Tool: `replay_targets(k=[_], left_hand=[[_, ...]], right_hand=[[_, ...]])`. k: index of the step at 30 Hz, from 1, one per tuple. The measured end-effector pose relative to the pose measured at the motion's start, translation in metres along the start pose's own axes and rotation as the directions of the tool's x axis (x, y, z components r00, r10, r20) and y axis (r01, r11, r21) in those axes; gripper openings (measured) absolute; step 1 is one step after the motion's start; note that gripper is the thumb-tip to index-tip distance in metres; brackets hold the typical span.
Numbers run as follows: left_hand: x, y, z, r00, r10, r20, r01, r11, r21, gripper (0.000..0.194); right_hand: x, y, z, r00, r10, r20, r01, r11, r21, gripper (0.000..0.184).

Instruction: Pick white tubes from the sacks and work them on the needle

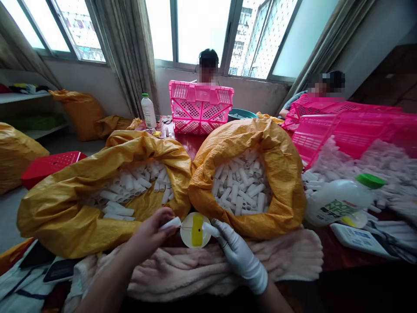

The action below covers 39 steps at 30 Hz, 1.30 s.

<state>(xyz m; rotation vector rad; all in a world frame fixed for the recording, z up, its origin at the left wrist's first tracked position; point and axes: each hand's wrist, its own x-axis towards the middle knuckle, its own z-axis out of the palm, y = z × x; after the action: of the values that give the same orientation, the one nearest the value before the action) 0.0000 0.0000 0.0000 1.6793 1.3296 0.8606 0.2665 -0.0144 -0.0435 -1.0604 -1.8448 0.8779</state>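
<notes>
On the green-capped plastic bottle [340, 203] to my right, I make out green lettering, seemingly "100%" above "NFC"; the label on the upright bottle [149, 113] at the back is too small to read.

White tube [210, 229] partly hidden by right hand [236, 250]

Dark red table [190, 142], crowded.
On it: two open yellow sacks [286, 187], rumpled beige towel [280, 256] along near edge, pink basket [202, 108], green-capped bottles [340, 200] front and back.
</notes>
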Motion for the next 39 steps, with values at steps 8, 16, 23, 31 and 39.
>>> replay_targets(k=[8,16,23,31,39], left_hand=[[0.005,-0.048,0.021,0.975,0.209,-0.071,-0.145,0.848,0.510,0.033],[0.002,-0.047,0.025,0.985,0.139,-0.099,-0.052,0.798,0.601,0.024],[0.004,-0.052,0.030,0.997,0.074,-0.025,-0.042,0.785,0.618,0.022],[0.004,-0.044,0.031,1.000,0.017,-0.017,-0.003,0.778,0.628,0.022],[0.004,-0.043,0.033,0.999,-0.021,-0.031,0.036,0.764,0.644,0.021]], right_hand=[[-0.025,-0.019,-0.061,0.951,0.258,0.173,-0.237,0.962,-0.132,0.034],[-0.089,0.014,-0.078,0.815,0.385,-0.434,-0.445,0.895,-0.042,0.040],[-0.024,-0.014,-0.030,0.975,0.221,-0.023,-0.222,0.974,-0.052,0.040],[0.055,0.006,0.009,0.986,-0.097,0.139,0.146,0.905,-0.401,0.037],[0.049,0.016,0.015,0.978,-0.138,0.156,0.185,0.920,-0.344,0.030]])
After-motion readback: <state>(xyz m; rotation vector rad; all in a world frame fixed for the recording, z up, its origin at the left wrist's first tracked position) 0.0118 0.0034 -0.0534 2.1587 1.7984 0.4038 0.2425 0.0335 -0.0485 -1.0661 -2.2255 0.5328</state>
